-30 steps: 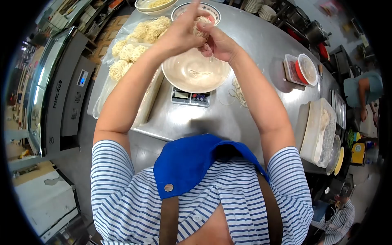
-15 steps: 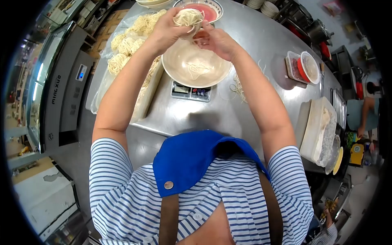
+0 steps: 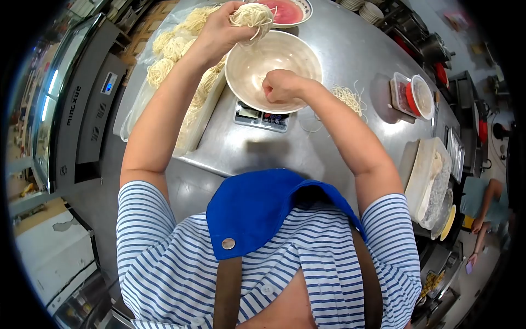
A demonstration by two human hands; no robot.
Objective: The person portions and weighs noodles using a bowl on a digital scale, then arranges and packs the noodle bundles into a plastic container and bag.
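Observation:
My left hand (image 3: 219, 30) is closed around a round bundle of pale noodles (image 3: 251, 21), held above the left rim of a large cream bowl (image 3: 298, 55). Inside that bowl, low on its near side, my right hand (image 3: 282, 86) is clenched over the spot where loose noodle strands lay. Its fingers hide most of what they grip. Under the bowl stands a kitchen scale (image 3: 262, 119). To the left, a long lined tray (image 3: 189, 143) holds several more noodle bundles (image 3: 174, 48).
Loose noodles (image 3: 349, 98) lie on the steel table (image 3: 263, 156) right of the bowl. A patterned bowl with pink inside (image 3: 287, 12) stands behind. Farther right are a red-and-white tub (image 3: 421, 97) and a long white bin (image 3: 424, 181). Another person's arm (image 3: 487, 205) shows at far right.
My right hand has come down from beside the noodle bundle into the bowl and closed over the loose strands there. My left hand still holds the bundle, slightly higher in view.

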